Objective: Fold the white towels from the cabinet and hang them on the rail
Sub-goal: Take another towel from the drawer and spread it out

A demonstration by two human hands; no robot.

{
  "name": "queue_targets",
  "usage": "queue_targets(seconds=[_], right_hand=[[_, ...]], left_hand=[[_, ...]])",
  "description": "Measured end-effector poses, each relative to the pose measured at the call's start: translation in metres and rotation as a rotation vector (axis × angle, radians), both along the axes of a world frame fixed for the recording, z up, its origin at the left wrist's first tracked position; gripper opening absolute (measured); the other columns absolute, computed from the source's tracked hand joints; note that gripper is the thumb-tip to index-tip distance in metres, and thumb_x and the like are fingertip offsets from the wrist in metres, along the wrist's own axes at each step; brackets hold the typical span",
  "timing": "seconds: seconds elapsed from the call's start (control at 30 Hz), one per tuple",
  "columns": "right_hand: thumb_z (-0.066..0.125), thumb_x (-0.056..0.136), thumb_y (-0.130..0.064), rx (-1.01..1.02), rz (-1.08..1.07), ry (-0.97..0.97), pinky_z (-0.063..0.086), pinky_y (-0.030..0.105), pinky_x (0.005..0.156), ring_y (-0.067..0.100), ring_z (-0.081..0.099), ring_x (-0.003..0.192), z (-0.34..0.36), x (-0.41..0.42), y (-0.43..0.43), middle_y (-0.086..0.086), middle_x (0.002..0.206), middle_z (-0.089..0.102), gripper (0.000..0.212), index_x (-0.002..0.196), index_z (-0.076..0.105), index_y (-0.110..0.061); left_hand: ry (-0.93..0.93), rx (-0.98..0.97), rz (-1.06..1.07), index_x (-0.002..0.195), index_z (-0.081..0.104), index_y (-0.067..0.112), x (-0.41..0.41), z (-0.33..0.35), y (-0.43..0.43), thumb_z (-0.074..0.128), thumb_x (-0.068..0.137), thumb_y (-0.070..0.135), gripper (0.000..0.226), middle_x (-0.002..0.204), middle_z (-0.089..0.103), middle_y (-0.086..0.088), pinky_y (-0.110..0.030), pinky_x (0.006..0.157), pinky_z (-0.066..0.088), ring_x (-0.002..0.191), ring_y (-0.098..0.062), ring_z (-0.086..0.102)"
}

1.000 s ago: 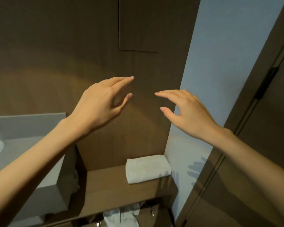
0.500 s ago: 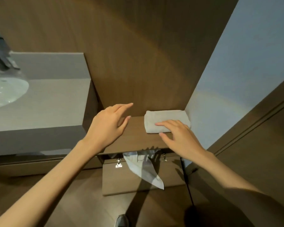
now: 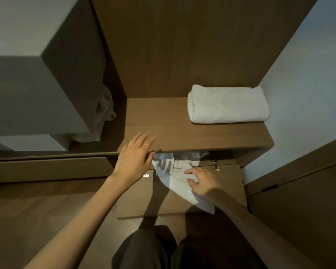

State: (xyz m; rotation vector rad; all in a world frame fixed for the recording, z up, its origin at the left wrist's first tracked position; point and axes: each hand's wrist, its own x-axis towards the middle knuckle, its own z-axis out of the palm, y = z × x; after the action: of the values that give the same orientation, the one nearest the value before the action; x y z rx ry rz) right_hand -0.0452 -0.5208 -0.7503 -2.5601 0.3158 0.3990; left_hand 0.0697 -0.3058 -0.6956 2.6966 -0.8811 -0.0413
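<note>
Towels lie in two places about the shelf (image 3: 163, 121): a folded towel (image 3: 228, 104) sits on top of it at the far right corner, against the wall, and a loose towel (image 3: 175, 177) spills out of the cabinet (image 3: 225, 155) directly beneath it, draping down over the dropped flap door (image 3: 136, 200).

The left hand (image 3: 133, 162) rests on the shelf's front edge near its left end, fingers laid out flat on the wood and gripping nothing. The right hand (image 3: 201, 183) is below the shelf, over the hanging cloth, fingers spread and slack. Whether the fingertips actually touch the cloth I cannot tell, and nothing is pinched yet. The two hands are apart, one above the shelf edge and one under it.

The step in hand looks like fetching: the loose towel is about to be drawn from the cabinet, with folding and hanging not yet begun. The rail is not in view.

The next move likely calls for the right hand to gather a good fold of cloth, not just a corner, and pull outward and clear of the shelf. A hinge (image 3: 214, 167) just under the shelf's right side could snag the fabric. The bunched part under the shelf may drag out more cloth.
</note>
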Motion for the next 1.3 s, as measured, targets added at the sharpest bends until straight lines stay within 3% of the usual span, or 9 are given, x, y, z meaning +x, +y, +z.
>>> queue_targets(seconds=[0.13, 0.47, 0.6, 0.73, 0.83, 0.93, 1.03, 1.13, 1.3], right_hand=[[0.053, 0.095, -0.025, -0.013, -0.011, -0.021, 0.038, 0.032, 0.103, 0.014, 0.049, 0.124, -0.119, 0.030, 0.005, -0.008, 0.133, 0.057, 0.030, 0.124, 0.061, -0.029], [0.052, 0.097, -0.036, -0.112, -0.036, 0.024, 0.042, 0.040, 0.102, 0.025, 0.045, 0.128, -0.316, 0.092, 0.020, -0.001, 0.143, 0.049, 0.051, 0.145, 0.037, -0.028], [0.052, 0.098, -0.034, -0.163, -0.043, 0.083, 0.039, 0.040, 0.101, 0.028, 0.047, 0.123, -0.338, 0.099, 0.017, 0.005, 0.139, 0.052, 0.056, 0.148, 0.028, -0.029], [0.049, 0.097, -0.035, -0.190, -0.073, 0.076, 0.030, 0.041, 0.092, 0.025, 0.051, 0.114, -0.344, 0.103, 0.014, -0.001, 0.119, 0.064, 0.032, 0.129, 0.051, -0.035], [0.044, 0.098, -0.027, -0.118, -0.103, -0.138, 0.032, 0.040, 0.086, 0.022, 0.058, 0.101, -0.327, 0.103, 0.005, -0.007, 0.101, 0.069, 0.024, 0.103, 0.067, -0.035], [0.049, 0.096, -0.015, -0.057, -0.090, -0.387, 0.046, 0.038, 0.084, 0.015, 0.062, 0.090, -0.286, 0.100, -0.016, -0.006, 0.096, 0.070, 0.025, 0.095, 0.070, -0.027], [0.054, 0.094, -0.019, -0.038, -0.028, -0.352, 0.050, 0.035, 0.077, 0.012, 0.060, 0.089, -0.269, 0.095, -0.026, -0.006, 0.097, 0.066, 0.018, 0.100, 0.070, -0.025], [0.059, 0.092, -0.027, 0.004, -0.025, -0.179, 0.052, 0.036, 0.085, 0.016, 0.063, 0.099, -0.285, 0.089, -0.009, -0.004, 0.108, 0.066, 0.020, 0.110, 0.067, -0.026], [0.060, 0.091, -0.044, -0.124, 0.011, -0.010, 0.041, 0.040, 0.099, 0.025, 0.046, 0.124, -0.324, 0.093, 0.031, 0.001, 0.136, 0.050, 0.054, 0.139, 0.043, -0.026]], left_hand=[[-0.037, 0.037, 0.041, 0.151, 0.019, 0.032, 0.033, -0.103, -0.004, 0.045, 0.098, 0.039, 0.060, 0.161, 0.005, 0.003, -0.046, 0.118, 0.004, 0.148, -0.023, -0.006], [-0.213, 0.016, 0.177, 0.150, 0.021, 0.038, 0.065, -0.255, -0.014, 0.030, 0.102, 0.045, 0.050, 0.161, 0.011, -0.002, -0.054, 0.114, -0.007, 0.145, -0.041, -0.005], [-0.224, -0.041, 0.182, 0.150, 0.023, 0.036, 0.066, -0.264, -0.015, 0.040, 0.100, 0.041, 0.053, 0.160, 0.016, -0.005, -0.057, 0.116, 0.000, 0.145, -0.044, 0.000], [-0.241, -0.060, 0.171, 0.150, 0.026, 0.033, 0.065, -0.267, -0.015, 0.049, 0.096, 0.035, 0.058, 0.159, 0.018, -0.007, -0.059, 0.115, 0.001, 0.144, -0.046, 0.000], [-0.252, -0.052, 0.175, 0.150, 0.025, 0.034, 0.065, -0.269, -0.016, 0.051, 0.095, 0.038, 0.062, 0.160, 0.016, -0.007, -0.058, 0.114, 0.000, 0.144, -0.046, -0.003], [-0.255, -0.045, 0.177, 0.151, 0.025, 0.033, 0.064, -0.268, -0.015, 0.054, 0.093, 0.039, 0.065, 0.160, 0.016, -0.007, -0.057, 0.113, -0.001, 0.144, -0.046, -0.002], [-0.246, -0.033, 0.200, 0.151, 0.025, 0.033, 0.062, -0.266, -0.018, 0.056, 0.092, 0.040, 0.067, 0.159, 0.016, -0.008, -0.056, 0.113, 0.000, 0.143, -0.048, -0.002], [-0.236, -0.018, 0.197, 0.151, 0.022, 0.034, 0.061, -0.264, -0.018, 0.057, 0.091, 0.039, 0.070, 0.160, 0.015, -0.008, -0.057, 0.114, 0.003, 0.143, -0.048, -0.003], [-0.243, -0.007, 0.178, 0.152, 0.018, 0.035, 0.063, -0.265, -0.015, 0.059, 0.090, 0.038, 0.074, 0.161, 0.009, -0.006, -0.055, 0.114, -0.001, 0.144, -0.046, -0.006]])
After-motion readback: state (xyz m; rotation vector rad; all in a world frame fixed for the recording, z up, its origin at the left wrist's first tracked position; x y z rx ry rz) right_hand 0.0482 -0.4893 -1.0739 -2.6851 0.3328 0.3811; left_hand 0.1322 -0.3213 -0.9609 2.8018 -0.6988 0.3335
